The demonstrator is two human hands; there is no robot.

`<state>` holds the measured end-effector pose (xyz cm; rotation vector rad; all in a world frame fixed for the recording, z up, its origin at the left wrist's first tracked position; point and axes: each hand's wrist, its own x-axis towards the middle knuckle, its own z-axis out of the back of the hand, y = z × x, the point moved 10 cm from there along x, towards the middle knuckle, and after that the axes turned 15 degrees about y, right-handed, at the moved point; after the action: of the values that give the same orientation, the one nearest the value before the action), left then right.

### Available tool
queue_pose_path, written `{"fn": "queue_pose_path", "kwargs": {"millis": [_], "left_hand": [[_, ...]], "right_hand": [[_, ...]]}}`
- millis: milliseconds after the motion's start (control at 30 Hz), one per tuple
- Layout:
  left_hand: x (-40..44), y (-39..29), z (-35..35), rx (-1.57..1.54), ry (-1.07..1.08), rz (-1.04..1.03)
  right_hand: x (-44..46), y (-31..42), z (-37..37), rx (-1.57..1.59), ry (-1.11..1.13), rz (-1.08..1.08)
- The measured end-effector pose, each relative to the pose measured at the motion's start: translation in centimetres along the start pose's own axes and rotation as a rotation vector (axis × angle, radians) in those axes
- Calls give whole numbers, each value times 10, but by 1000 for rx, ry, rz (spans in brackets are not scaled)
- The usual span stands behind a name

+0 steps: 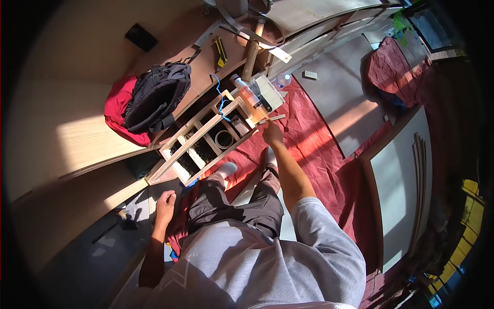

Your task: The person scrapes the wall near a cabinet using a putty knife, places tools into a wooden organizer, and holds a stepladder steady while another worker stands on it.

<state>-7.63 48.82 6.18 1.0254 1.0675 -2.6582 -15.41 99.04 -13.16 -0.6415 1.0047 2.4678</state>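
Note:
My right hand [272,134] is closed at the right end of a wooden tool box [206,123], close to a thin wood strip [274,119]. Whatever its fingers grip is hidden. Lower down on the left, my left hand [164,207] hangs apart from the box with its fingers curled in, and nothing shows in them. The divided box holds a roll of tape [224,139] and dark small pieces that look like screws or nails. A blue cord [222,103] lies over its frame. A clear tube-shaped bottle [247,91] leans at its far end.
A black and red backpack [154,100], a yellow utility knife [221,53], a hammer [253,49] and a black phone [141,37] lie on the wooden surface. Red sheeting [303,134] covers the floor. A pale panel [401,180] stands on the right.

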Motion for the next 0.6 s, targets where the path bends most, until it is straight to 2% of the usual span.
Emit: {"fn": "queue_pose_path", "kwargs": {"millis": [33,67,100,133,167,233,400,433,500,533,600], "left_hand": [[-46,100,13,60,-114,191],[-97,109,7,187,-9,359],[-167,216,-17,-12,25,567],[-232,244,-51,-62,143,771],[-285,244,-84,-97,247,912],[-354,221,-149,-158,355,1000],[-399,144,-279,-289,442,874],[-403,129,-298,-292,433,819],[-411,94,-334,-274,388,677],[-407,80,-347,-236,361,577],[-411,53,-376,-168,278,406]], "right_hand": [[29,4,10,-79,65,23],[58,3,15,-189,110,34],[82,-1,16,-307,155,52],[101,-5,20,-373,199,52],[121,-7,21,-439,236,59],[160,-27,3,-514,271,136],[186,-47,-21,-451,420,217],[177,-29,-7,-413,431,223],[185,-21,-15,-436,357,393],[187,-22,-23,-363,457,362],[192,-27,-37,-422,439,453]]}}
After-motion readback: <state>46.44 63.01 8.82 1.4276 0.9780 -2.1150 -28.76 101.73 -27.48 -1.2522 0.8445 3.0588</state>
